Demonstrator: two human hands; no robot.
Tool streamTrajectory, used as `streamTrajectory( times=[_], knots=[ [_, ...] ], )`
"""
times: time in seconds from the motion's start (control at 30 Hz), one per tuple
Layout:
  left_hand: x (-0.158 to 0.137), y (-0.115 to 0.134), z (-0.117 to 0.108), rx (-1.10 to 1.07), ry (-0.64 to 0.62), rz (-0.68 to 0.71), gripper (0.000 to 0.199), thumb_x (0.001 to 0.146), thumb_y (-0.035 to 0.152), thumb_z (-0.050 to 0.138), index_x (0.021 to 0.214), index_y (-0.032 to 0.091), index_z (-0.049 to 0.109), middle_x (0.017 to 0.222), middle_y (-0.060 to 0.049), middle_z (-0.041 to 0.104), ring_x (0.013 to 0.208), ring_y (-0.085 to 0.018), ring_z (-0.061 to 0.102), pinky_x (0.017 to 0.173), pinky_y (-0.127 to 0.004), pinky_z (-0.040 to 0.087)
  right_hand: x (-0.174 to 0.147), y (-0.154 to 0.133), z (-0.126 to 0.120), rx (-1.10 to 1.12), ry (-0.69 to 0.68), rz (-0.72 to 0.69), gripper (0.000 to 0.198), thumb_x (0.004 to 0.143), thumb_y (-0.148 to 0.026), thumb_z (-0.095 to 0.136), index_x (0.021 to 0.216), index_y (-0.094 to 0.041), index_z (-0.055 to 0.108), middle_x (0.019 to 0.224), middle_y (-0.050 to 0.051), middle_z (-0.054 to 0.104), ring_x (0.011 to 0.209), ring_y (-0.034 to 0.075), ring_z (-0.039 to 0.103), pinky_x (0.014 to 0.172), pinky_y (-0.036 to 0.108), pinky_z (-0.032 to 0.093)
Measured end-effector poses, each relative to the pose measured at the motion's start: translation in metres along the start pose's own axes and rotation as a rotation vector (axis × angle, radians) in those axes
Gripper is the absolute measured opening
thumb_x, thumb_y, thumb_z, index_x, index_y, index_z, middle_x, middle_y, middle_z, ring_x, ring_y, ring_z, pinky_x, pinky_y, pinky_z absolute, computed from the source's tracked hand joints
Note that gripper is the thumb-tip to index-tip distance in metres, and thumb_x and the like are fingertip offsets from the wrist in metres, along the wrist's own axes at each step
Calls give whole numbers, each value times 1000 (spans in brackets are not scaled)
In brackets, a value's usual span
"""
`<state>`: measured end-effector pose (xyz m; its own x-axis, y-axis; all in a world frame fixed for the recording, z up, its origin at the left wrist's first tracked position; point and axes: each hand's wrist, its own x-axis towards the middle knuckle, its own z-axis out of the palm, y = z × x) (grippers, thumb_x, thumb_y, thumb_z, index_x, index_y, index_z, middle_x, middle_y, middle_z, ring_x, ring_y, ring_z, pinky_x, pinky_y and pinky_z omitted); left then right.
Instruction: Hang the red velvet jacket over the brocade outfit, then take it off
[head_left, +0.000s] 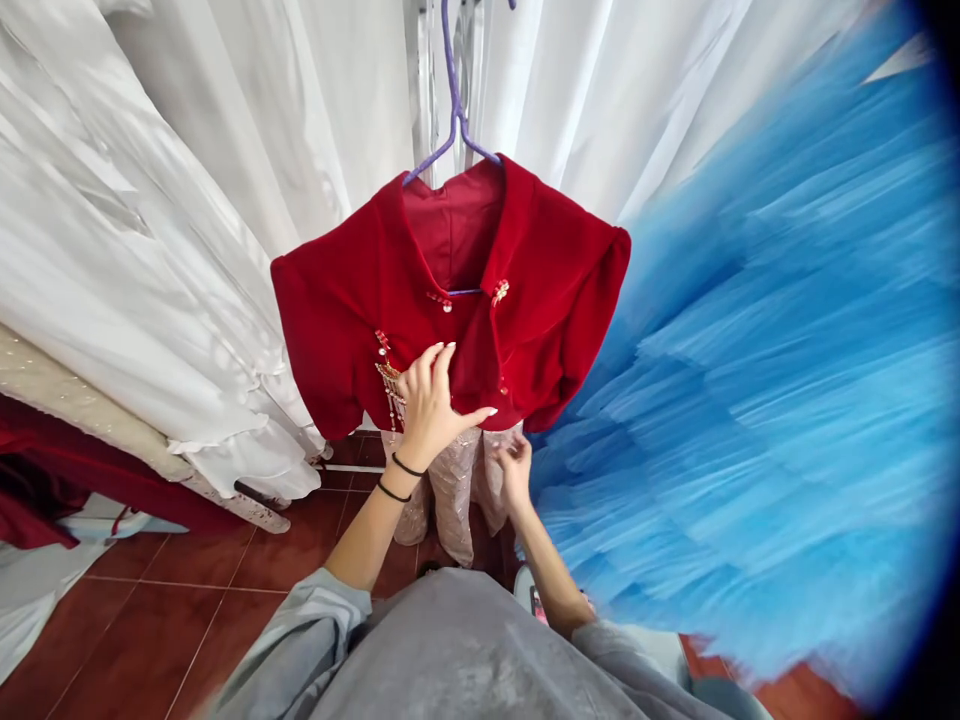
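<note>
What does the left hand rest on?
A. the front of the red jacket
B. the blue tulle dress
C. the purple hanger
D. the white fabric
A: the left hand lies flat, fingers spread, on the front of the red jacket, beside its gold tassel trim, well below the purple hanger.

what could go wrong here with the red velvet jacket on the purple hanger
1. The left hand lies flat right beside the gold beaded tassel on the red velvet jacket; long nails or the black wrist bands could snag it.
2. The jacket hangs on one thin purple hanger; a pull by the right hand at the hem might tip it off.
3. The blue tulle skirt presses close and could catch on the jacket's trim.
</note>
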<state>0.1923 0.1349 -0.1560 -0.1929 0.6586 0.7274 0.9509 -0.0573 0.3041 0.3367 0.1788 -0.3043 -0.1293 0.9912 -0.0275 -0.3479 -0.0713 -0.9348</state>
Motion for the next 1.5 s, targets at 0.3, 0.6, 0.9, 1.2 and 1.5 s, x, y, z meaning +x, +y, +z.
streamTrajectory(
  times=[0.3, 0.6, 0.9, 1.2, 1.5],
  knots=[
    [18, -2, -17, -334, 238, -180, 33, 99, 40, 43, 81, 19, 61, 76, -5, 65, 73, -18, 63, 72, -36, 49, 13, -12, -28, 268, -93, 204, 32, 66, -51, 75, 83, -28, 61, 91, 0, 72, 84, 19, 68, 74, 37, 58],
    [49, -45, -57, -542, 265, -295, 35, 87, 44, 56, 66, 19, 43, 60, 4, 34, 54, -9, 33, 50, -23, 31, -6, 15, -9, 368, -232, 341, 42, 55, -44, 87, 80, -22, 61, 82, 0, 72, 75, 17, 68, 77, 36, 58],
    [67, -59, -65, -402, 326, -293, 37, 88, 50, 56, 70, 19, 48, 63, 2, 36, 57, -10, 38, 53, -23, 36, 34, 16, -13, 481, -93, 309, 25, 75, -31, 76, 83, -22, 54, 77, -6, 70, 67, 8, 66, 70, 22, 58],
    [68, -72, -59, -357, 287, -316, 37, 88, 45, 60, 67, 19, 46, 57, 5, 37, 49, -8, 37, 48, -20, 34, 29, 31, -8, 263, 18, 258, 31, 70, -38, 75, 83, -19, 54, 76, -1, 66, 62, 9, 60, 56, 19, 51],
    [22, -72, -33, 13, 590, -343, 49, 90, 50, 55, 126, 17, 51, 125, -19, 58, 111, -28, 61, 85, -39, 53, 17, -54, 25, -458, 434, -513, 95, 74, -55, 70, 149, -18, 25, 160, 21, 19, 153, 30, 14, 118, 58, 30]
  ],
)
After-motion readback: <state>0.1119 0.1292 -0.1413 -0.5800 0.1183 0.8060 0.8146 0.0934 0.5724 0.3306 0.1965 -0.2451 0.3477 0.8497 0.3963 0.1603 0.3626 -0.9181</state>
